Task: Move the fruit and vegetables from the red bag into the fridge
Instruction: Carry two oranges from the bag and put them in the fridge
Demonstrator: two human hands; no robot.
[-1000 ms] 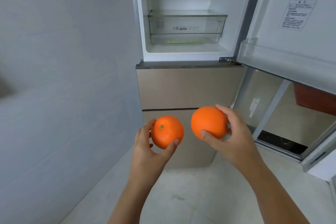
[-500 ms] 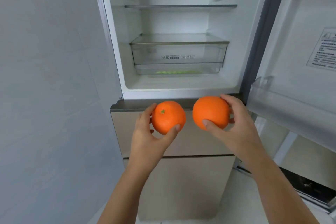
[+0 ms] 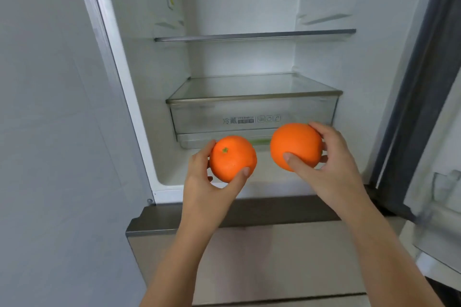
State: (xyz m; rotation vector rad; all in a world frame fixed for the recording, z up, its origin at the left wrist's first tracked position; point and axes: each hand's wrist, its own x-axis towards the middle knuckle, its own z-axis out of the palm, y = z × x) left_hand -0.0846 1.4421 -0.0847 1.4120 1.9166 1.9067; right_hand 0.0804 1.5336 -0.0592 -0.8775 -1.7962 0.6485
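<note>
My left hand [image 3: 207, 189] grips an orange [image 3: 232, 157] with a green stem mark facing me. My right hand [image 3: 331, 169] grips a second orange [image 3: 294, 144], held slightly higher. Both oranges hover at the front lip of the open fridge [image 3: 159, 132], just in front of its clear crisper drawer [image 3: 249, 117]. Something green shows through the drawer's bottom. The glass shelf [image 3: 254, 37] above is bare. The red bag is out of view.
The fridge door [image 3: 439, 132] stands open at the right, with a door bin low down. A grey wall [image 3: 50, 132] closes off the left. Below the compartment are the beige lower drawers [image 3: 262, 257].
Both hands have risen with the oranges from in front of the lower drawers to the fridge opening. The view has moved closer and tilted up.
</note>
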